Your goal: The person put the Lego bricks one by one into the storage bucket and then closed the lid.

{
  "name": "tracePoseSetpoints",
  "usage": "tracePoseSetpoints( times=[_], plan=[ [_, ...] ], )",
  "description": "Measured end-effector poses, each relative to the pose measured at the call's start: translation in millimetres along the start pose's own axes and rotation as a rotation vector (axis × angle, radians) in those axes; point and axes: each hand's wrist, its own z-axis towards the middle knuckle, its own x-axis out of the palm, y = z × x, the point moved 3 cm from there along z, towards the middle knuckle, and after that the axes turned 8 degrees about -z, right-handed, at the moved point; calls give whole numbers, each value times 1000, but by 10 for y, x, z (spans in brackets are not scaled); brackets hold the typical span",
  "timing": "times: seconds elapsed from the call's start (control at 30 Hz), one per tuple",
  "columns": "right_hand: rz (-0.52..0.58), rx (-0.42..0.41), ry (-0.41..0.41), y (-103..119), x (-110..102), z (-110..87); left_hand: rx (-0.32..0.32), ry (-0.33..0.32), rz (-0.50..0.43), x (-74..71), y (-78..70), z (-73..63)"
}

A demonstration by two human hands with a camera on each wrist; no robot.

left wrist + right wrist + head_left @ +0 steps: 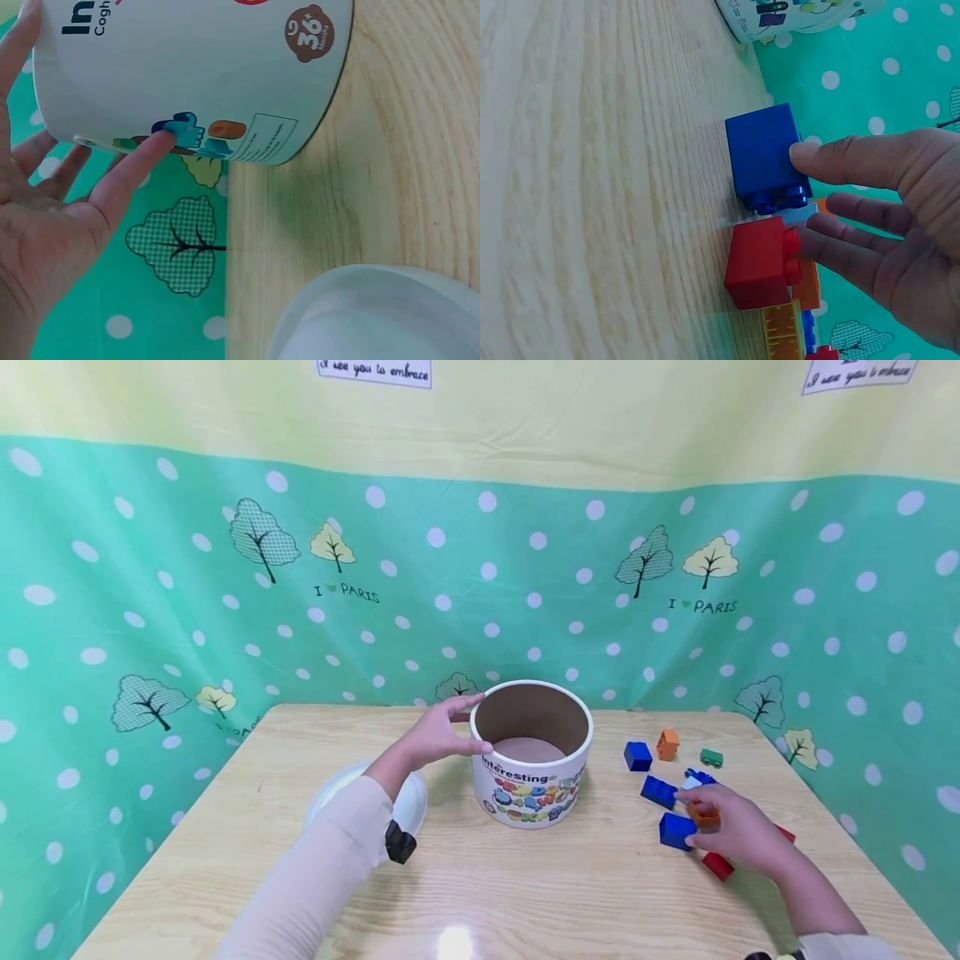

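A white cylindrical tub (528,787) printed with "Interesting" stands upright and uncovered on the table. My left hand (435,733) rests against its left side, fingers fairly straight; in the left wrist view one finger touches the printed wall. Over at the right, my right hand (738,831) is among loose toy bricks. Its thumb touches a blue brick (765,154), the fingers stretched out behind and not wrapped round it. Near those fingers lie a red brick (757,262) and an orange brick (703,815), the latter partly hidden by the hand.
A round white lid (408,802) lies under the left forearm. Beyond the right hand are two more blue bricks (637,756), an orange piece (667,744) and a small green wheeled piece (712,757). A dotted green cloth (487,610) hangs behind the table.
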Motion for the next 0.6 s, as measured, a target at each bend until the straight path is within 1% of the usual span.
tracePoseSetpoints(
  times=[0.1, 0.23, 0.33, 0.5, 0.6],
  plan=[
    [-24, 10, -7, 4, 2, 4, -27, 4, -11, 10, -13, -15],
    [-19, 6, -2, 23, 0, 13, -42, 8, -45, 31, -146, -103],
    [-16, 16, 10, 30, 10, 18, -40, 12, -74, 54, -244, -163],
    [-39, 13, 9, 28, 29, 22, -43, 26, -122, 76, -245, -166],
    [-39, 8, 6, 33, 42, 21, -47, 29, -132, 81, -235, -158]
  ],
)
